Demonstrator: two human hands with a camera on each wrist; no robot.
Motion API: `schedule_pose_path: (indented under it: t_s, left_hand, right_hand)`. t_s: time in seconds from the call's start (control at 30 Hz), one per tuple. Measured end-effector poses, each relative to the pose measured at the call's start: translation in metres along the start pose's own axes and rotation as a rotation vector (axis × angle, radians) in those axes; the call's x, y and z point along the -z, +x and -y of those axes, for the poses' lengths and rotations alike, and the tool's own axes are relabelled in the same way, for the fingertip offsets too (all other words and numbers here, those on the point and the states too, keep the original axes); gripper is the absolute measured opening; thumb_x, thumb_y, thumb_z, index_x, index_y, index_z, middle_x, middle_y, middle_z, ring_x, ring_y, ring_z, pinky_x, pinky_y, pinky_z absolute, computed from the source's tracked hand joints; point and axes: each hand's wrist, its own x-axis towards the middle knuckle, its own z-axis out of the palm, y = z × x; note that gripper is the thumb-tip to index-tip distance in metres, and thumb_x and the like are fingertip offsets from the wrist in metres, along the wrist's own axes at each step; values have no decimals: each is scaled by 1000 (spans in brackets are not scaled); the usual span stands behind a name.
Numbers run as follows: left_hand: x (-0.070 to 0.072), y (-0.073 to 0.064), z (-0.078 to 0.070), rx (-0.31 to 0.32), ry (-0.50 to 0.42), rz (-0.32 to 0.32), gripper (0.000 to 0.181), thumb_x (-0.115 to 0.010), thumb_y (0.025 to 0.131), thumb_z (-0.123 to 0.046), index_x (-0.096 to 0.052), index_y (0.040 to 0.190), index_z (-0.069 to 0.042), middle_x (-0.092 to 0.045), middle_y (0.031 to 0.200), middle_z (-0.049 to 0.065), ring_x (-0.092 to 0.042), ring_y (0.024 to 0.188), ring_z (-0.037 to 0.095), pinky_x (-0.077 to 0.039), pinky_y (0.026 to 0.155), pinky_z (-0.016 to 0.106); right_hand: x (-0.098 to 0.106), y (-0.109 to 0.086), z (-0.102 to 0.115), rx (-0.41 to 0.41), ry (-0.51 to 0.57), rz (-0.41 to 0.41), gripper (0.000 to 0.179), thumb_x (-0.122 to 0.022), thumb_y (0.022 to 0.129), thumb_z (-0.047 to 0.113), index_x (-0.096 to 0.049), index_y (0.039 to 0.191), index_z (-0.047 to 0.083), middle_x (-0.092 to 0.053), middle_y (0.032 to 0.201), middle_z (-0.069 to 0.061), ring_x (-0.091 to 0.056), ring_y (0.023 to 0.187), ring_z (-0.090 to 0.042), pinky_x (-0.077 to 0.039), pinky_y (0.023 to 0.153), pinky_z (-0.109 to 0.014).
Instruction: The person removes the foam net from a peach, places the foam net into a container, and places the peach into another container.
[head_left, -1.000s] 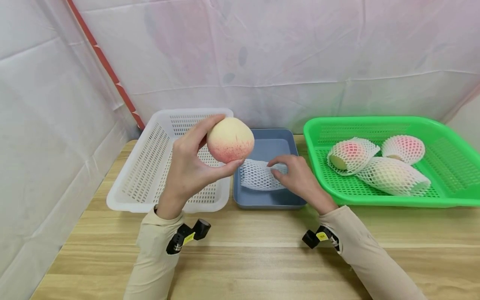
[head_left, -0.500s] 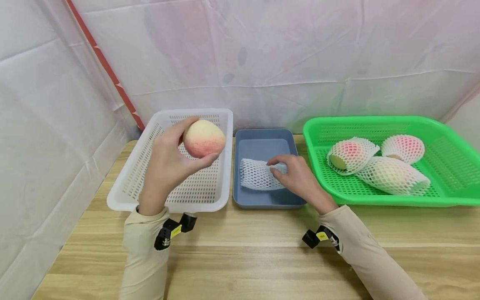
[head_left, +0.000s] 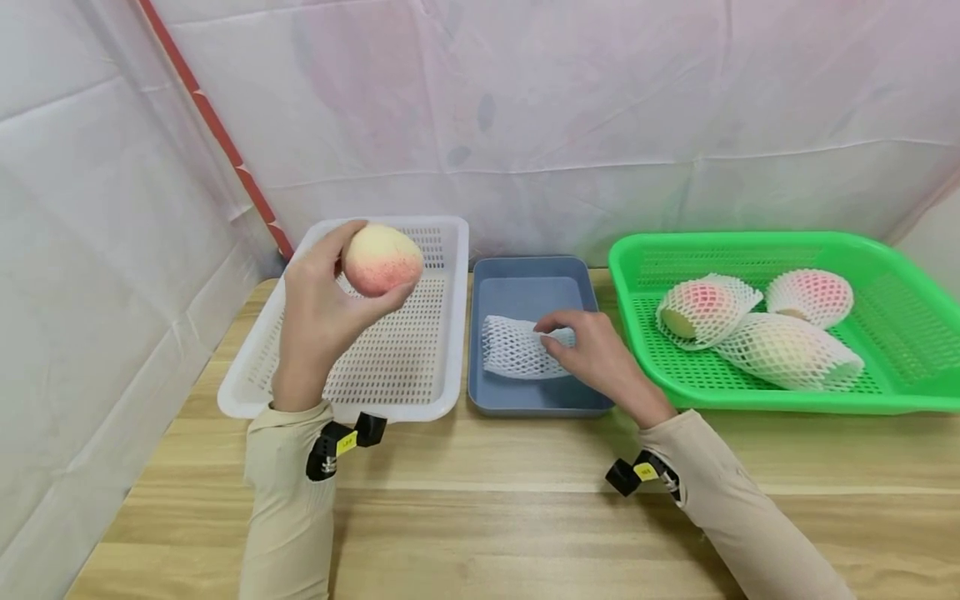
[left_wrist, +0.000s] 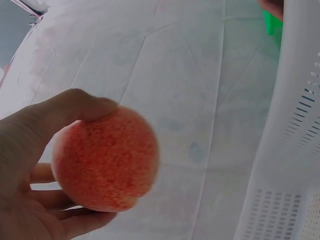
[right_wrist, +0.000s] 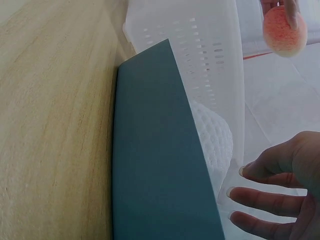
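Observation:
A peach (head_left: 383, 260), cream on top and red below, is gripped between the thumb and fingers of my left hand (head_left: 318, 304). That hand holds it up above the white basket (head_left: 454, 333). In the left wrist view the red side of the peach (left_wrist: 107, 160) faces the camera. My right hand (head_left: 596, 354) hovers over the blue tray (head_left: 536, 287), thumb and fingers loosely bent with a gap between them. Beneath it a white foam net sleeve (head_left: 517, 347) lies in the tray; the right wrist view shows the fingertips apart from the sleeve (right_wrist: 212, 140).
On the right stands a green basket (head_left: 750, 402) with three net-wrapped fruits (head_left: 787, 352) in it. White basket, blue tray and green basket stand side by side on the wooden table (head_left: 480, 508). A pale curtain (head_left: 562, 100) hangs behind them.
My left hand has carried the peach leftward, from near the tray's left edge to above the white basket. My right hand and the net sleeve stay where they were.

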Motion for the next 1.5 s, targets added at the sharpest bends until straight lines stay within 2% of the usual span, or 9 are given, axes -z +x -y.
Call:
schedule_pose_path:
  t_s: [0.1, 0.2, 0.57, 0.67, 0.9, 1.03, 1.2, 1.27, 1.5]
  left_hand:
    - [1, 2, 2, 9, -31, -104, 64, -87, 67, -25, -63, 121, -2, -66, 112, 8, -60, 99, 15, -54, 89, 34]
    - [1, 3, 2, 13, -53, -156, 62, -87, 67, -24, -64, 120, -3, -67, 110, 7, -61, 97, 12, -55, 87, 31]
    - [-10, 13, 8, -29, -49, -141, 63, -86, 68, -26, -63, 120, -1, -66, 111, 10, -61, 99, 16, -53, 89, 32]
    - [-9, 20, 9, -42, 19, 2, 63, -85, 69, -27, -62, 121, -2, -66, 112, 11, -60, 98, 22, -53, 87, 38]
    - [-10, 44, 17, -55, 254, 495, 57, -83, 68, -31, -62, 114, -5, -66, 99, 9, -59, 83, 26, -51, 75, 41]
    - [-15, 48, 27, -52, 288, 714, 50, -84, 66, -27, -63, 106, -4, -65, 90, 8, -58, 78, 24, -51, 68, 38]
    - [-20, 50, 35, -26, 355, 999, 59, -84, 63, -25, -64, 112, 0, -65, 97, 11, -58, 87, 25, -53, 71, 37]
    - [-24, 53, 35, -24, 391, 1077, 59, -84, 63, -24, -64, 113, 0, -64, 98, 10, -58, 90, 25, -53, 73, 37]
    - [-36, 53, 36, 9, 488, 1249, 65, -84, 65, -28, -61, 120, -3, -62, 101, 6, -57, 93, 22, -52, 78, 36]
  right_hand:
    - [0, 0, 0, -2, 2, 10, 17, -65, 89, 7, -72, 104, 5, -71, 104, -10, -64, 102, -29, -51, 84, -47]
    - [-1, 1, 1, -7, 8, 22, 17, -64, 89, 7, -72, 105, 5, -71, 105, -10, -63, 102, -29, -51, 84, -46]
    - [0, -9, -3, -42, 16, 39, 17, -64, 91, 7, -71, 106, 4, -71, 105, -11, -64, 100, -30, -52, 82, -49]
    - [0, -8, -3, -33, 19, 38, 17, -64, 91, 8, -71, 106, 4, -71, 104, -10, -64, 99, -30, -52, 82, -49]
    - [0, -6, -1, -16, 21, 35, 17, -64, 89, 7, -72, 104, 4, -71, 102, -9, -65, 97, -29, -53, 81, -47]
    - [-2, -6, 1, 0, 21, 47, 17, -64, 89, 7, -72, 104, 4, -71, 102, -9, -65, 98, -28, -53, 81, -47]
    - [-4, -6, 2, 8, 27, 57, 16, -65, 89, 6, -72, 104, 4, -71, 103, -9, -65, 99, -28, -53, 83, -48]
    - [-4, -7, 2, 13, 25, 59, 16, -65, 89, 5, -72, 104, 4, -71, 103, -9, -65, 98, -29, -53, 84, -48]
    - [-3, -5, 5, -5, 24, 56, 17, -65, 90, 7, -72, 105, 4, -71, 103, -9, -65, 99, -28, -53, 84, -48]
